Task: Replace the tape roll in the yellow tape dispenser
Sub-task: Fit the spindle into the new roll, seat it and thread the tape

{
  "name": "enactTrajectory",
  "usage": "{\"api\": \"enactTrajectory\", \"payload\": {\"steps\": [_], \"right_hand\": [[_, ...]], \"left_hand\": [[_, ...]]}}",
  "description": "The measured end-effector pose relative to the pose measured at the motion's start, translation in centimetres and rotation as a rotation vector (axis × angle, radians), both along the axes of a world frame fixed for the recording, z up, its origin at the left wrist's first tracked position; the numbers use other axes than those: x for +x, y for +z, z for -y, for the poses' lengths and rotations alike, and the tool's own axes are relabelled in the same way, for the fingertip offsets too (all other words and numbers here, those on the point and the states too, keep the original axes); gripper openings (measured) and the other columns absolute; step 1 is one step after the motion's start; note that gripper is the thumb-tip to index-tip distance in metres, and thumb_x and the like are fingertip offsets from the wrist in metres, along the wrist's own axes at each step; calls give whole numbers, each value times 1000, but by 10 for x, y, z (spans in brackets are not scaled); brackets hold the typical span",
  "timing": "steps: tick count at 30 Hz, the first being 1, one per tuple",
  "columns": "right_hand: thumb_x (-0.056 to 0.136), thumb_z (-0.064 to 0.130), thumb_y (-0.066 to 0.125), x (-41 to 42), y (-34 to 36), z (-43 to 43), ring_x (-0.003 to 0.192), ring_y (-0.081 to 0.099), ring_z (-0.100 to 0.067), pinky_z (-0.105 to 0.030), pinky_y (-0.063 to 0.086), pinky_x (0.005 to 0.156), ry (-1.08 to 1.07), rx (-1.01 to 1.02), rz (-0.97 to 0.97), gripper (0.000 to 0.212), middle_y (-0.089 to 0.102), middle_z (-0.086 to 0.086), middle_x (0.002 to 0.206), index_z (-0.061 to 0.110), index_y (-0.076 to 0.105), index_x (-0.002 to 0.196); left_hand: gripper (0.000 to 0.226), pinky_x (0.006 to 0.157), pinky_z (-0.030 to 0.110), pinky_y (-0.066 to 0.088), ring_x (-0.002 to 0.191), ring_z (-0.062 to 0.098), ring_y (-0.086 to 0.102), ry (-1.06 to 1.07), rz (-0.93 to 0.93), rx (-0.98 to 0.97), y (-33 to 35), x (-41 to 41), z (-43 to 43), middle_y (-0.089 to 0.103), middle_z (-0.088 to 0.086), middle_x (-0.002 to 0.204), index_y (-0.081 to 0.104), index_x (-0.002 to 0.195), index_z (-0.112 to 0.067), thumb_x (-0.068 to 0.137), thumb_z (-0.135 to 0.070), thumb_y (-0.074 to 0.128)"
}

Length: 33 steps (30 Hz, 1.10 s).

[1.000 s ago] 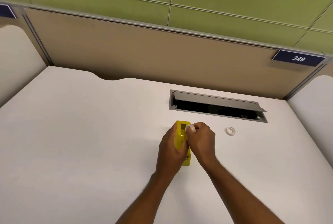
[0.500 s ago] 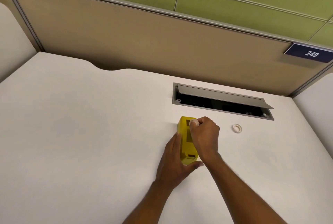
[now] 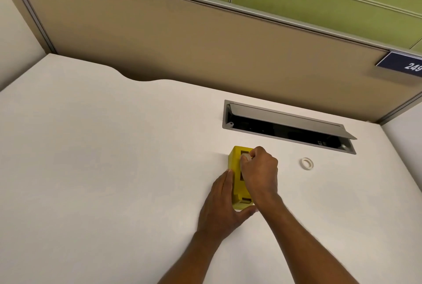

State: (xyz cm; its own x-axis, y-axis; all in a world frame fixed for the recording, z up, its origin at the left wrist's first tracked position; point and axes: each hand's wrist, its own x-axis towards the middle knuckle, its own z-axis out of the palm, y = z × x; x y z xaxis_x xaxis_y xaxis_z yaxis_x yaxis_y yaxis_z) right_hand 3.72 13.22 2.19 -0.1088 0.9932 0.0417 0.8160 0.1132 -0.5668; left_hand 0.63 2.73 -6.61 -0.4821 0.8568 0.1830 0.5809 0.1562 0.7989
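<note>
The yellow tape dispenser (image 3: 236, 170) lies on the white desk, long side pointing away from me. My left hand (image 3: 222, 206) braces its left side and near end, fingers against the side and thumb under the near end. My right hand (image 3: 259, 175) hovers over the dispenser's top and pinches a pale tape roll (image 3: 246, 157) at the opening near the far end. How deep the roll sits in the opening is hidden by my fingers. A second small white tape roll (image 3: 306, 163) lies flat on the desk to the right.
An open grey cable hatch (image 3: 287, 123) with a raised flap is sunk into the desk just beyond the dispenser. A tan partition (image 3: 182, 39) closes off the back, with a blue "249" sign (image 3: 404, 64) at the right.
My left hand slid from wrapping the dispenser's top down to its left side and near end. My right hand stayed on the pale roll over the opening. The camera view dropped slightly.
</note>
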Motion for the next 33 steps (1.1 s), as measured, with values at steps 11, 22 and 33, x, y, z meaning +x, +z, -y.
{"api": "enactTrajectory", "payload": {"steps": [11, 22, 33], "right_hand": [[90, 26, 59, 1, -3, -4, 86, 64, -26, -33, 50, 71, 84, 45, 87, 24, 66, -12, 101, 9, 60, 106], [93, 24, 54, 3, -6, -1, 83, 63, -26, -28, 41, 65, 186, 128, 174, 19, 66, -12, 95, 8, 58, 101], [96, 22, 44, 12, -10, 5, 87, 59, -24, -34, 48, 75, 277, 145, 167, 24, 65, -13, 99, 5, 61, 98]], "left_hand": [[98, 98, 28, 42, 126, 20, 51, 2, -16, -4, 1, 1, 0, 49, 5, 141, 32, 142, -19, 67, -76, 59], [98, 98, 31, 44, 125, 23, 52, -2, -30, 21, 3, 1, 1, 52, 8, 139, 38, 140, -12, 68, -75, 59], [98, 99, 34, 45, 125, 25, 51, -15, -6, 50, 8, 2, 1, 52, 10, 138, 41, 138, -9, 68, -76, 54]]}}
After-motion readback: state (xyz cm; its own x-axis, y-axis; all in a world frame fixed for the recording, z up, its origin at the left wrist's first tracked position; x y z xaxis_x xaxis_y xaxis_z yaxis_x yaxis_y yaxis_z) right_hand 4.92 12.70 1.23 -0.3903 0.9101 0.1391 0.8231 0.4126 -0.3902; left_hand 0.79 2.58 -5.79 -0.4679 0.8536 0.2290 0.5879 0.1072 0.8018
